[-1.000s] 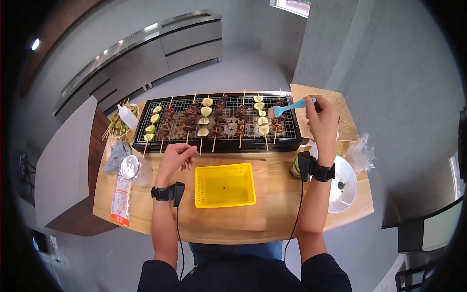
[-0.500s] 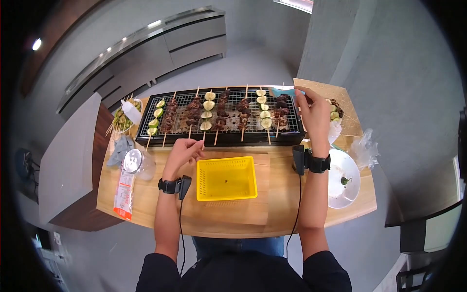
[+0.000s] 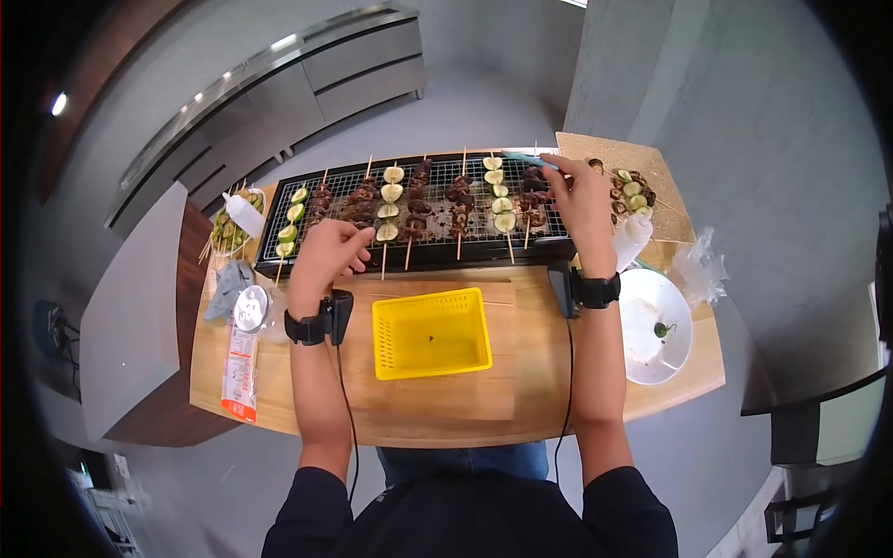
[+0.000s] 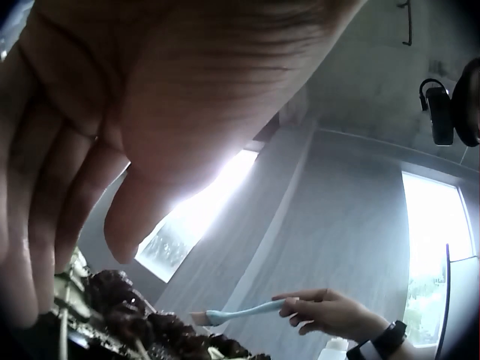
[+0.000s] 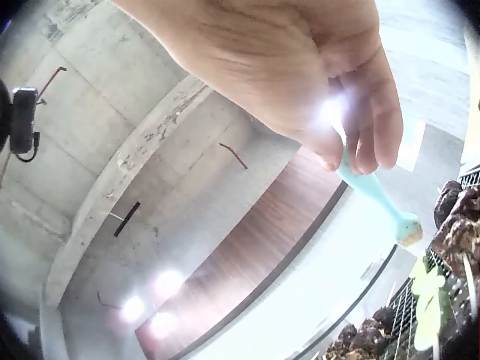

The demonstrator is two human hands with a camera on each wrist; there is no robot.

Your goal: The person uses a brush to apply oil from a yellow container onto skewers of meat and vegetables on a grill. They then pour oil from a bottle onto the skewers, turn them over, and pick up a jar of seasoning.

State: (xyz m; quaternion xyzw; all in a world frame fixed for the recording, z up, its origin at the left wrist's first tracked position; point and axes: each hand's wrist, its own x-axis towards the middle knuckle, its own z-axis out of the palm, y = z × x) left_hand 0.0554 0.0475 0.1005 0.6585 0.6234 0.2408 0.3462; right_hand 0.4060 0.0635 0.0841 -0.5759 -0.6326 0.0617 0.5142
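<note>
My right hand pinches the handle of a light-blue basting brush over the right end of the black grill. Its bristle end hovers near the far tips of a zucchini skewer and the rightmost meat skewer. Beyond the grill's front left edge hovers my left hand, fingers loosely bent and holding nothing. Beneath and beside it lie meat skewers and another zucchini skewer. In the left wrist view, dark glossy meat shows below the fingers.
A yellow basket stands before the grill. At right are a white bowl, a white squeeze bottle, a plastic bag and more skewers on a golden board. A lidded jar and another squeeze bottle stand left.
The brush has moved from mid-skewer to the far side of the grill, then leftward. My left hand has shifted up and left, from a zucchini skewer's stick to over the grill's front left part.
</note>
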